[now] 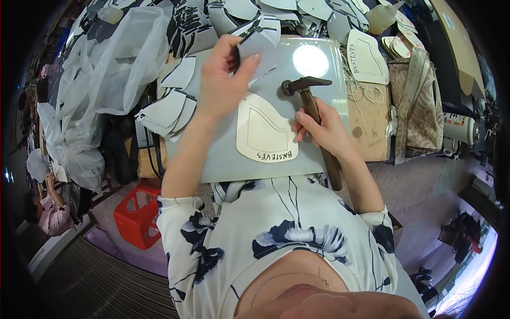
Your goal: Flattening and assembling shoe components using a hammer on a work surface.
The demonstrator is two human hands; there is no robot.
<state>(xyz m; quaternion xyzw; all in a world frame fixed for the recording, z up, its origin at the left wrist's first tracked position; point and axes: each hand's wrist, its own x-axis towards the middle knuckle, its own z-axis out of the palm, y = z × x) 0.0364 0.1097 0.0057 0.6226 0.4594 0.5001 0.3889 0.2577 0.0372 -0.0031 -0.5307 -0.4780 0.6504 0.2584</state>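
My left hand point(226, 80) is raised over the far left of the grey work board point(212, 154), pinching a pale grey cut piece point(260, 50) between thumb and fingers. My right hand point(326, 130) grips the wooden handle of a hammer point(311, 103), its dark metal head up and its handle end reaching past the board's near edge. Between my hands a cream template point(265, 130) with cut-out slots lies flat, my right fingertips close to its right edge. Left of my left forearm, several white cut pieces with dark edges point(172, 111) lie overlapped.
Stacks of similar cut pieces point(191, 29) line the far edge. A second template point(366, 56) and tangled cord point(366, 90) lie right of the board, beside a patterned bag point(417, 103). At left hang clear plastic bags point(127, 58); below stands a red stool point(135, 218). Another person point(53, 212) sits far left.
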